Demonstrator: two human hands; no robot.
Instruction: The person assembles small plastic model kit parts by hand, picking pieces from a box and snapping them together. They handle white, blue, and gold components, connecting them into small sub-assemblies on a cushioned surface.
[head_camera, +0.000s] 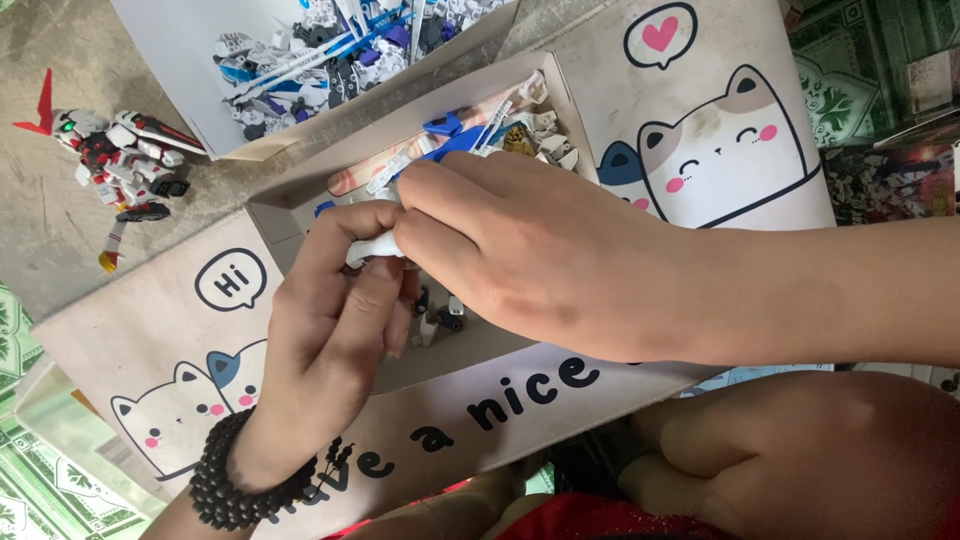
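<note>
At the centre of the frame, the left hand (335, 300) and the right hand (530, 255) are meeting over a shallow cardboard tray (300, 215), both pinching one small white plastic part (372, 248) between their fingertips. The part is lying just left of the right hand's fingertips and above the left thumb, its long axis running roughly left to right; both hands are touching it, so neither is nearer. The left wrist is wearing one black bead bracelet (235, 480). Inside the tray, loose blue and white model pieces (480, 130) are lying, too many and too hidden to count. A second tray of pieces (320, 50) is sitting at the upper middle. One finished red-and-white robot figure (120, 155) is lying at the upper left.
</note>
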